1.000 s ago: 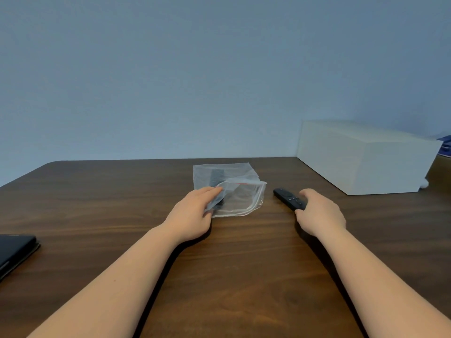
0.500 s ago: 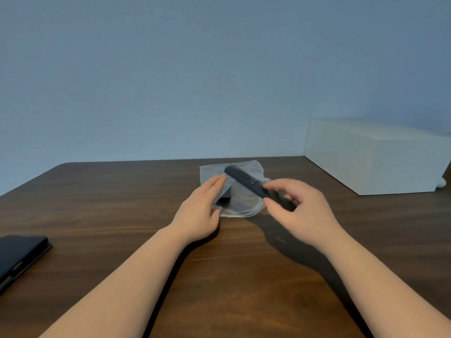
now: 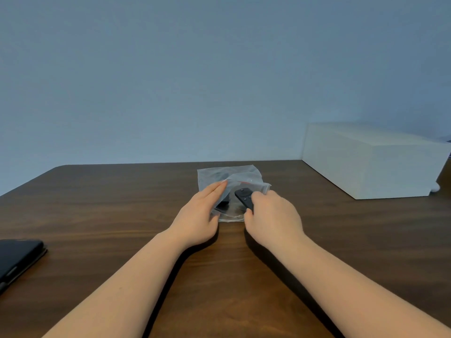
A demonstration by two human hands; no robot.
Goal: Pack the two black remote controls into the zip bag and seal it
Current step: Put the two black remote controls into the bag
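Observation:
A clear zip bag (image 3: 246,178) with a red seal strip lies on the dark wooden table (image 3: 97,215), its mouth facing me. My left hand (image 3: 201,213) holds the bag's upper flap up at the left of the mouth. One black remote (image 3: 223,203) lies inside the bag, mostly hidden behind my left fingers. My right hand (image 3: 272,219) grips the second black remote (image 3: 244,197) by its near end, and its far end sits in the bag's mouth.
A white box (image 3: 371,162) stands at the back right of the table. A black flat device (image 3: 17,257) lies at the left edge. The wall rises just behind the table's far edge.
My right hand picked the second remote up from the table right of the bag, carried it left over the bag, and now has its tip lowered into the mouth. My left hand stayed on the flap.

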